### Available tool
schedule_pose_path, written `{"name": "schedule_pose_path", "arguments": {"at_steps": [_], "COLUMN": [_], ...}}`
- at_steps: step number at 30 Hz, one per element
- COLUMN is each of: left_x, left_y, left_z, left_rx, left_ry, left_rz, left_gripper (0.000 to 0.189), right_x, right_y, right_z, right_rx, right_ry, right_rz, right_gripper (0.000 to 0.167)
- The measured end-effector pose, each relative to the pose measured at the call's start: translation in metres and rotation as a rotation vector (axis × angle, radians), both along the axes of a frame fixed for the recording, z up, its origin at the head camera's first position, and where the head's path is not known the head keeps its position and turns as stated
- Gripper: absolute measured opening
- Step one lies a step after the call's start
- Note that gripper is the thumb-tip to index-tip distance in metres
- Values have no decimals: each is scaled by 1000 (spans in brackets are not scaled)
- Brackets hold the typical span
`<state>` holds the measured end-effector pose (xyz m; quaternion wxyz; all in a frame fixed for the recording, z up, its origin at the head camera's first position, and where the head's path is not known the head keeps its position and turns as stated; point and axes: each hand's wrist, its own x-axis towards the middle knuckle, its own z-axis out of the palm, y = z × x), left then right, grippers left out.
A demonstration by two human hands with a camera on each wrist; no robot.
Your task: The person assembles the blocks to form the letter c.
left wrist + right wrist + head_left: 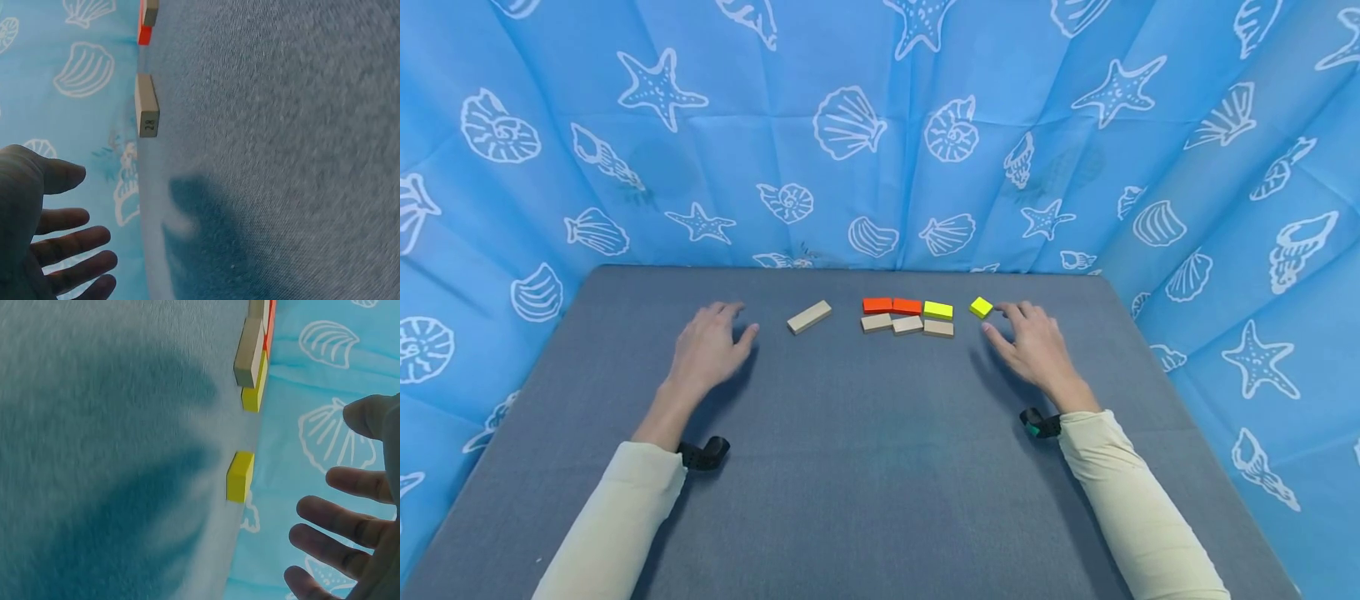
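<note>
My left hand [706, 350] hovers above the cloth with fingers spread and nothing in it. To its right a plain wooden block [809, 317] lies slanted; the left wrist view shows "28" printed on the end of that wooden block [147, 112]. On the other side, my right hand [1032, 342] is held over the cloth, fingers apart, just right of a single yellow block [981, 307]. Whether a fingertip touches it in the head view is hard to tell, but the right wrist view shows a gap between the fingers [337, 515] and that yellow block [239, 478].
Between the hands two red blocks [877, 306] and another yellow block [937, 311] form a back row. Three plain wooden blocks [876, 322] lie in front of them. All rest near the far edge of the grey cloth-covered table [865, 467], before a blue shell-patterned curtain [722, 167].
</note>
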<state>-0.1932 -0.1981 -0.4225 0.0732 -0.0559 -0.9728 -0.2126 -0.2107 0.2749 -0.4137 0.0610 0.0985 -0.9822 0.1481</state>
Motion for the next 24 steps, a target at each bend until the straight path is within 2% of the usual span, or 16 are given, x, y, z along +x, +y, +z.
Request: {"name": "schedule_pose_path", "arguments": {"at_steps": [10, 24], "left_x": [-1, -15], "left_y": [9, 29], "left_z": [-8, -18], "left_rx": [154, 314], "left_ry": [-111, -113], "left_rz": [-20, -33], "left_gripper": [51, 50], "right_x": [3, 6], "right_y": [-16, -42], "right_z": [-6, -11], "right_rx": [-89, -152], "right_ry": [-45, -80], "right_rz": [18, 46], "right_gripper": [50, 50]}}
